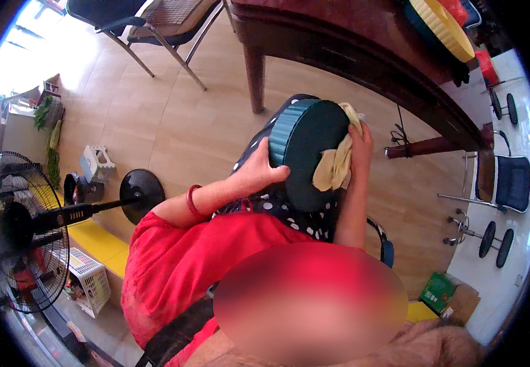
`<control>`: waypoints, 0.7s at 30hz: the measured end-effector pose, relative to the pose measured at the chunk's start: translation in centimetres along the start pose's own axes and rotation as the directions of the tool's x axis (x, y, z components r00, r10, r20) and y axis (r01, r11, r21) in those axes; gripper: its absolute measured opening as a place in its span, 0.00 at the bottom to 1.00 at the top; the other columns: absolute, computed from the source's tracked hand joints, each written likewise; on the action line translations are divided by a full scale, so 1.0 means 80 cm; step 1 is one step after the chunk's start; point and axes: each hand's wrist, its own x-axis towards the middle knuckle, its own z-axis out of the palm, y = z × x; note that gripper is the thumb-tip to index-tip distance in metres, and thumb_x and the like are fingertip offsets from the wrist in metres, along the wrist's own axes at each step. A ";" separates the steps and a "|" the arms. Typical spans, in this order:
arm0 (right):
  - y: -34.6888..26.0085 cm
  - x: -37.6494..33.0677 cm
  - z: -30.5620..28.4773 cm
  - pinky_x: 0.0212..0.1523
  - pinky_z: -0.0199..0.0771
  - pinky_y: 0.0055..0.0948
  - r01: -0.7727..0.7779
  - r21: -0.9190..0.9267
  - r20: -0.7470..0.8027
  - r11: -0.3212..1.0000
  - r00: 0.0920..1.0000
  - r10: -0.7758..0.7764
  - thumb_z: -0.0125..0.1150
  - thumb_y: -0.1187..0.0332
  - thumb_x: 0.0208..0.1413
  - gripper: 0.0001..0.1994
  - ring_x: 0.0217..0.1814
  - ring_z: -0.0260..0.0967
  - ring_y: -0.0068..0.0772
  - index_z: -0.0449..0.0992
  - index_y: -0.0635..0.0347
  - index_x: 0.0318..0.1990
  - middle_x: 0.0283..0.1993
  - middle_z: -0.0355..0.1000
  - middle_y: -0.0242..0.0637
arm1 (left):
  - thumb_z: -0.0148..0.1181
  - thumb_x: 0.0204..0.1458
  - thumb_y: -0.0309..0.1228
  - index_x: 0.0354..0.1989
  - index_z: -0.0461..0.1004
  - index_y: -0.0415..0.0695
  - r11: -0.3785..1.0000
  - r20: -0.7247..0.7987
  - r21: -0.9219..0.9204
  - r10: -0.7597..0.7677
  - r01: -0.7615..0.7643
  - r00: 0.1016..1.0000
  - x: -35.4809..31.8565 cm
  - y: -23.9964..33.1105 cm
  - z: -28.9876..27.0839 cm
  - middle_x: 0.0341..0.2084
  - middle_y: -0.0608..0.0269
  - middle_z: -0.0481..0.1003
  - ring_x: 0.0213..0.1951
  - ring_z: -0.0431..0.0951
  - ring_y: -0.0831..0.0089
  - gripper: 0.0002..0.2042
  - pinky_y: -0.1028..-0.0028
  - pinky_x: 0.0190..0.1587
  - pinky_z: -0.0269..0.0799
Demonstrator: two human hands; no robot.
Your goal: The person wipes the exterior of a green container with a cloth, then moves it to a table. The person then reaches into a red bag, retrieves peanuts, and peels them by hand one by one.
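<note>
A dark green round box or lid [311, 137] with a ribbed rim is tilted on its edge over my lap, its flat face turned to the right. My left hand [259, 169] grips it at the left, with the fingers on the ribbed side and the thumb at the edge of the flat face. At the opposite edge, my right hand [361, 150] is closed on a pale yellow cloth [333, 168], which lies bunched against the flat face. Part of the cloth sticks up above the right fingers. Black fabric with white dots [271, 205] covers my lap beneath.
Ahead stands a dark wooden table [338, 37], bearing a yellow ribbed round piece [445, 27]. A chair [167, 21] is at the far left. To my left are a standing fan [20, 229], a white basket [88, 281] and a small stool [98, 163]. A green box [438, 292] sits lower right.
</note>
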 end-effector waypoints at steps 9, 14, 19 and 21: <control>-0.186 -0.041 0.074 0.46 0.67 0.29 0.827 -0.146 0.670 0.543 0.486 -0.561 0.63 0.66 0.40 0.17 0.44 0.68 0.38 0.74 0.59 0.41 0.40 0.69 0.40 | 0.58 0.37 0.35 0.56 0.54 0.33 0.996 0.303 0.038 0.060 -0.075 0.951 0.036 0.078 -0.035 0.42 0.56 0.67 0.46 0.65 0.72 0.36 0.74 0.50 0.63; -0.155 -0.012 0.026 0.43 0.68 0.28 0.529 -0.122 0.542 0.840 0.744 -0.390 0.62 0.58 0.46 0.20 0.42 0.70 0.34 0.72 0.57 0.45 0.40 0.71 0.38 | 0.58 0.38 0.34 0.56 0.55 0.32 0.990 0.497 0.134 -0.039 -0.032 0.867 0.060 0.103 -0.068 0.43 0.57 0.68 0.47 0.66 0.72 0.34 0.74 0.51 0.62; -0.093 -0.015 0.007 0.40 0.68 0.28 0.226 0.025 0.333 0.974 0.917 -0.221 0.63 0.62 0.47 0.22 0.37 0.67 0.29 0.68 0.61 0.48 0.37 0.71 0.37 | 0.58 0.38 0.36 0.52 0.59 0.32 0.964 0.591 0.234 -0.039 -0.125 0.806 0.108 0.082 -0.073 0.41 0.56 0.70 0.45 0.68 0.70 0.32 0.72 0.49 0.64; -0.110 -0.021 0.007 0.39 0.68 0.28 0.301 0.021 0.367 0.953 0.885 -0.288 0.66 0.63 0.44 0.23 0.37 0.67 0.29 0.68 0.60 0.47 0.37 0.70 0.36 | 0.58 0.37 0.38 0.49 0.61 0.31 0.937 0.661 0.324 -0.124 -0.132 0.740 0.103 0.134 -0.061 0.38 0.55 0.71 0.42 0.70 0.70 0.31 0.71 0.46 0.67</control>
